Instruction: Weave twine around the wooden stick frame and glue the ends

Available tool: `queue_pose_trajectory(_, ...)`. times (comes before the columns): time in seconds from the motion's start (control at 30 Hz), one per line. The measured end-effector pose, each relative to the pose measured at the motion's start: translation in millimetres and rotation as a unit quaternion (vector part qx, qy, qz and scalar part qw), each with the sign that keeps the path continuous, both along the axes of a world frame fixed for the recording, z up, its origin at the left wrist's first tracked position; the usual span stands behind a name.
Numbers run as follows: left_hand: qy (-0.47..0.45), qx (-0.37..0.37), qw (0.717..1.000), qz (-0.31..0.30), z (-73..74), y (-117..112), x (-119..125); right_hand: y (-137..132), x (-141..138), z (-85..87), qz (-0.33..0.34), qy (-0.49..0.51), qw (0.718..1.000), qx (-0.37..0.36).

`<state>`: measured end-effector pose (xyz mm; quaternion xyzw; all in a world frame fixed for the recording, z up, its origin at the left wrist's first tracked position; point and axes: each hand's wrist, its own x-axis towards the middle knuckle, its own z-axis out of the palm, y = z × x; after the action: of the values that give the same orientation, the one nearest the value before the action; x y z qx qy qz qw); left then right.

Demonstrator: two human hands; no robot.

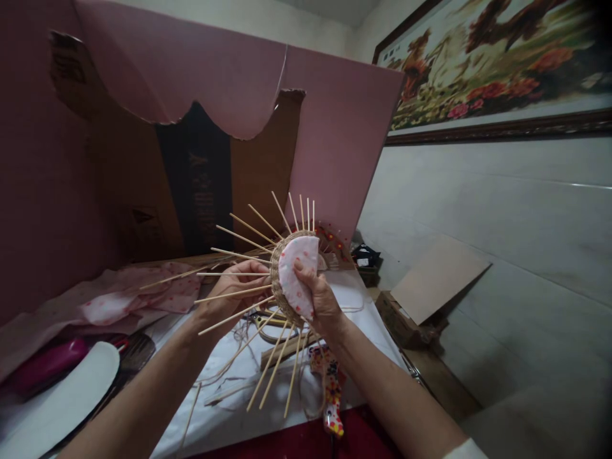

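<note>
A half-round piece of weaving [291,319] is held up above the table, with thin wooden sticks fanning out from its curved edge. Pink patterned fabric [291,274] covers its flat face, and tan cord is woven round the rim. My right hand [321,296] grips it at the straight side, thumb pressed on the fabric. On the curved side, my left hand [241,287] has its fingers closed at the woven rim among the sticks; whether a loose cord end lies between the fingertips cannot be made out.
Below lie yellow-handled scissors [268,322] and a flower-patterned glue gun [331,389] on a white-covered table [191,424]. Pink printed cloth [129,299] is heaped at the left. A cut cardboard sheet [262,172] stands behind, and another board [437,277] leans at the right wall.
</note>
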<state>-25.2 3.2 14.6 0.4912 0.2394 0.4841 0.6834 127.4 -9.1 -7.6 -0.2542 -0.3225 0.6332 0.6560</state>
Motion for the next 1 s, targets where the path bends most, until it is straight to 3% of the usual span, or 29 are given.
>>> queue_pose_trajectory(0.3, 0.071, 0.031, 0.992, -0.1, -7.4, 1, -4, 3, 2, 1.9, -0.067, 0.003, 0.998, -0.003)
queue_pose_trajectory(0.67, 0.062, 0.082, 0.994, -0.022, -12.9, -3, 10, 0, -1, 4.0, -0.086, 0.012, 0.996, 0.001)
queue_pose_trajectory(0.87, 0.057, 0.069, 0.996, -0.028, -9.6, -1, 2, 0, -2, 4.0, -0.093, 0.013, 0.996, 0.003)
queue_pose_trajectory(1.0, -0.026, 0.029, 0.998, -0.049, -4.0, 0, 0, -2, -5, 2.7, -0.1, 0.017, 0.995, 0.024)
